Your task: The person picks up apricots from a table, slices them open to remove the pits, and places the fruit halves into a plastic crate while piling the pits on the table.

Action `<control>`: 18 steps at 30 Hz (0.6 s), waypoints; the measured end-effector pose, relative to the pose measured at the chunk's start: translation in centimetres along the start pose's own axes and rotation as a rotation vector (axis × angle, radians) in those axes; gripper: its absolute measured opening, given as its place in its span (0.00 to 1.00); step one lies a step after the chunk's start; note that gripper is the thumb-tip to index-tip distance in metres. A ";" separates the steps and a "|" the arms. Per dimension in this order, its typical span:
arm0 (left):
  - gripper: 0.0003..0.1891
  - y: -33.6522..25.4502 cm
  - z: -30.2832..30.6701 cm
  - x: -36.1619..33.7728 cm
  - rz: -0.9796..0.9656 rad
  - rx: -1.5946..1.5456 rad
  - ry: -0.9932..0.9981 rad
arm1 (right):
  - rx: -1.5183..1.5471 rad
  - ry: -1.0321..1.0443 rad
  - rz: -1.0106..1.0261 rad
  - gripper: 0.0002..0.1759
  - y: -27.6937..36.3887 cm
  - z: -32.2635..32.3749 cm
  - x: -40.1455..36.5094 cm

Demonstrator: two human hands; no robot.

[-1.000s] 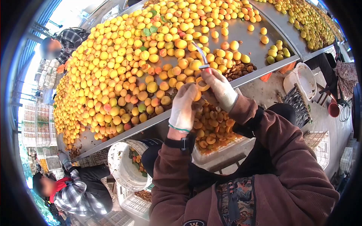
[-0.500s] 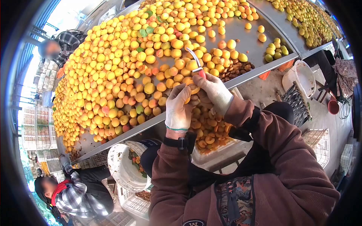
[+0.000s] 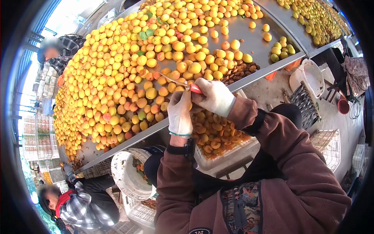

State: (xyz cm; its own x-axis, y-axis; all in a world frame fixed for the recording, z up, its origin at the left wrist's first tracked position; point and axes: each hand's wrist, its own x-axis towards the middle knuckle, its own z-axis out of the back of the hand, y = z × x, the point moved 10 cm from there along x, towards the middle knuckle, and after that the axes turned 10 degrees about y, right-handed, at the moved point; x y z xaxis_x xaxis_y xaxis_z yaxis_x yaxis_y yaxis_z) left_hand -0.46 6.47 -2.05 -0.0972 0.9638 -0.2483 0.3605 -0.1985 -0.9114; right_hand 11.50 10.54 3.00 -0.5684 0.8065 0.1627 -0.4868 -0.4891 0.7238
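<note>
Both my hands wear whitish gloves and meet above the metal table's front edge. My right hand (image 3: 213, 96) is closed on the red handle of a curved knife (image 3: 196, 89), whose thin blade points left over the fruit. Touching it, my left hand (image 3: 180, 113) has its fingers pinched round a fruit mostly hidden by the glove; a bit of orange shows between the hands. Yellow-orange apricots (image 3: 117, 78) cover the table (image 3: 257, 43). Below my hands a white crate (image 3: 210, 162) holds opened apricot halves (image 3: 216, 134).
Brown pits (image 3: 243, 72) lie at the table edge. A white bucket (image 3: 130, 173) with scraps stands lower left, beside a person in a checked shirt (image 3: 87, 206). Another person (image 3: 52, 50) is upper left. A white tub (image 3: 311, 78) and crates (image 3: 329, 150) stand right.
The knife has turned from pointing up to pointing left, with its handle now lying between my hands. My right hand has shifted slightly left and down, its wrist turned.
</note>
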 end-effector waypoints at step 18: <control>0.15 3.3 -4.9 -1.2 0.036 0.946 0.530 | -0.203 -0.006 -0.234 0.23 -8.1 1.6 6.5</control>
State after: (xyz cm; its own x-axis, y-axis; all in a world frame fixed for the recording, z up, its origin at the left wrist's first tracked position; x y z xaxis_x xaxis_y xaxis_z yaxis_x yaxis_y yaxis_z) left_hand 5.35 5.52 -3.11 0.3938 0.8642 -0.3132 -0.5280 -0.0661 -0.8466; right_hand 12.78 20.32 -0.73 -0.4219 0.9066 0.0118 -0.7266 -0.3459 0.5936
